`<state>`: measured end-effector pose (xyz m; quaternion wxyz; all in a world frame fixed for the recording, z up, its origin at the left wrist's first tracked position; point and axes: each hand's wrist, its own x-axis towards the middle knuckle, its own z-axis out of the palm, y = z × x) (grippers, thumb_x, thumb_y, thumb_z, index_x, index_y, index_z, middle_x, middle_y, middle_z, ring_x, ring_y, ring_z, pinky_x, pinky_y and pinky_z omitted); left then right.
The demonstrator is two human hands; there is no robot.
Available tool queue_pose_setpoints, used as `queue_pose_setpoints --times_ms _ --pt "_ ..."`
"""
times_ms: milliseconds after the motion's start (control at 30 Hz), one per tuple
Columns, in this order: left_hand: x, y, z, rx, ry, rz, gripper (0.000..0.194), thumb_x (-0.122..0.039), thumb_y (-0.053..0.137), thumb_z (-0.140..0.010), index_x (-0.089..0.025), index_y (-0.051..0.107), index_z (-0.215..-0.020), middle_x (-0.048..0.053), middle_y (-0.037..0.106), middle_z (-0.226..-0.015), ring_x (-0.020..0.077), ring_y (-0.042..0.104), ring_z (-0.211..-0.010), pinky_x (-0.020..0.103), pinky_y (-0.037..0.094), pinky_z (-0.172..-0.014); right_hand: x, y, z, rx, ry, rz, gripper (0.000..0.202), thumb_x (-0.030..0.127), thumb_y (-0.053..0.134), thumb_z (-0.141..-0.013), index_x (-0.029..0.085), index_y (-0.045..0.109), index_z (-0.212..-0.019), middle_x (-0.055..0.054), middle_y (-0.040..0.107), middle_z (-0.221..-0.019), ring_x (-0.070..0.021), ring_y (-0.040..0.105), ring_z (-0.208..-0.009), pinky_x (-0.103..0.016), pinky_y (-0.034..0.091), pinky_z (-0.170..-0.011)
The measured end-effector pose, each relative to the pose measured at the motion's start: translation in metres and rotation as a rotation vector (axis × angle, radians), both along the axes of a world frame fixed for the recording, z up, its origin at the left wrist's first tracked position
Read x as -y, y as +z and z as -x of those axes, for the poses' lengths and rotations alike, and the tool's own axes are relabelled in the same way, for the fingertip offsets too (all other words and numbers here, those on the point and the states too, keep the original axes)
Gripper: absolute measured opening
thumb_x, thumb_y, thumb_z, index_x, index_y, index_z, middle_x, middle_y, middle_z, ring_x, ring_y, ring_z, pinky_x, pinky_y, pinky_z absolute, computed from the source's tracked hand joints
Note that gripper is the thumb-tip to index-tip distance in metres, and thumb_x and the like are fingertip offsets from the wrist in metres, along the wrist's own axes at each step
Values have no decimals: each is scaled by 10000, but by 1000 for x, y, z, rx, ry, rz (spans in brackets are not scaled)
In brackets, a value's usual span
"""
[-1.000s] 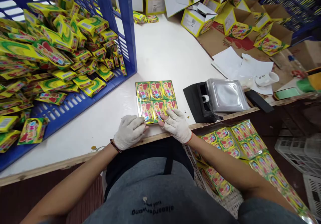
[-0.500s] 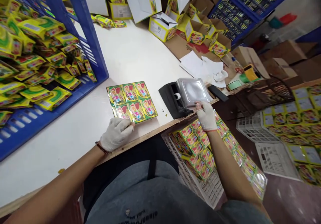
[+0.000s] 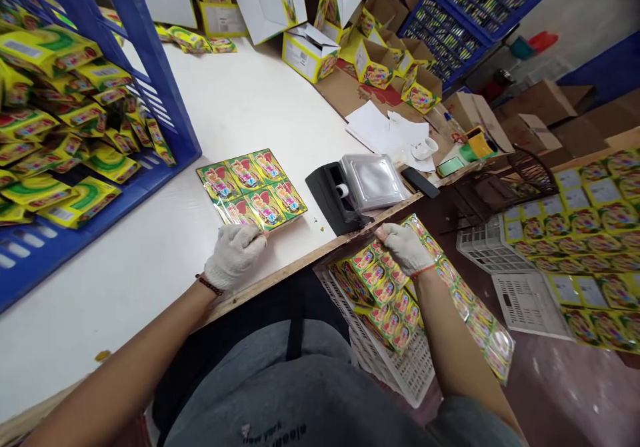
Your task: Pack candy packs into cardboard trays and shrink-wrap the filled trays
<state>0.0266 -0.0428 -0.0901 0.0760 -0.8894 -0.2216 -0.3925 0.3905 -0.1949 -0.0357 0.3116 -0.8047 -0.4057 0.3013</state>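
Note:
My left hand [image 3: 234, 255], in a white glove with bare fingertips, grips the near edge of a flat pack [image 3: 251, 190] showing six printed yellow and green boxes. The pack lies on the white table [image 3: 260, 110]. To its right stands a black tape dispenser [image 3: 335, 197] with a small white roll. My right hand [image 3: 404, 247], gloved too, is closed in a pinch just off the table edge, right of the dispenser's front end; what it pinches is too small to make out. A clear plastic tray [image 3: 374, 181] sits behind the dispenser.
A blue crate [image 3: 173, 100] of small boxes fills the left. Open cartons [image 3: 310, 53], paper [image 3: 373, 127], a black object [image 3: 420, 182] and a phone [image 3: 451, 166] lie farther back. Below the table edge, white crates [image 3: 417, 377] hold more packs.
My right hand has moved from the clear tray's front edge down and left toward the dispenser's front end. My left hand stays on the pack. The whole view has shifted slightly.

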Motion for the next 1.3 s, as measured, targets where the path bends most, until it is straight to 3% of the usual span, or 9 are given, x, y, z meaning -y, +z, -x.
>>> queue_pose_setpoints --times_ms 200,300,433,633,733,900,1067,1133,1300 --pt "9 3 10 1 -21 22 151 -158 555 -904 -218 659 -811 37 682 -846 174 583 -762 334 381 -666 6 -25 24 -11 43 172 367 373 660 -643 227 397 -433 42 356 -416 -112 318 -496 -286 260 -520" --pt "15 4 14 -17 -26 49 154 -144 529 -914 -211 648 -843 45 700 -884 186 590 -804 344 412 -714 1 -21 54 -138 171 137 353 488 649 -698 217 494 -533 31 459 -518 -126 392 -543 -274 308 -541" --pt "19 5 16 -37 -14 134 149 -131 536 -915 -206 644 -845 50 707 -895 184 588 -820 347 411 -733 -29 -14 121 -563 291 -76 405 594 675 -754 206 588 -677 15 539 -606 -124 452 -566 -267 369 -555" --pt "21 5 15 -27 -8 188 143 -104 546 -896 -201 642 -854 56 688 -868 182 581 -816 345 412 -737 -79 -24 194 -767 262 -131 498 681 711 -671 212 555 -607 10 535 -574 -115 472 -541 -257 403 -525" --pt "23 7 13 -17 18 167 146 -80 533 -873 -187 631 -851 60 676 -855 183 572 -799 338 413 -721 -86 -34 203 -784 140 -120 502 670 748 -618 208 553 -597 13 528 -553 -107 458 -516 -245 376 -488" --pt "25 18 9 -176 65 219 357 -86 505 -842 -192 653 -1149 91 669 -923 224 569 -809 370 393 -681 -85 -45 207 -762 90 -83 517 686 720 -651 206 539 -587 19 519 -520 -95 424 -471 -244 345 -467" --pt "25 30 -4 -257 164 287 111 -244 580 -869 -186 674 -853 94 640 -833 244 555 -784 380 356 -658 -87 -42 203 -364 190 -123 434 602 612 -764 226 528 -565 17 542 -526 -127 463 -534 -260 360 -516" --pt "23 29 -11 -206 219 253 202 -310 585 -905 -190 639 -752 83 610 -753 236 540 -749 369 326 -637 -84 -38 195 -180 249 -117 421 562 586 -780 234 504 -529 20 530 -513 -136 470 -556 -263 351 -530" --pt "21 12 -22 -128 270 211 126 -192 585 -919 -211 647 -810 75 624 -770 213 525 -725 353 286 -621 -69 -22 163 -53 283 -115 455 584 525 -839 234 493 -550 27 473 -500 -138 454 -538 -270 357 -542"
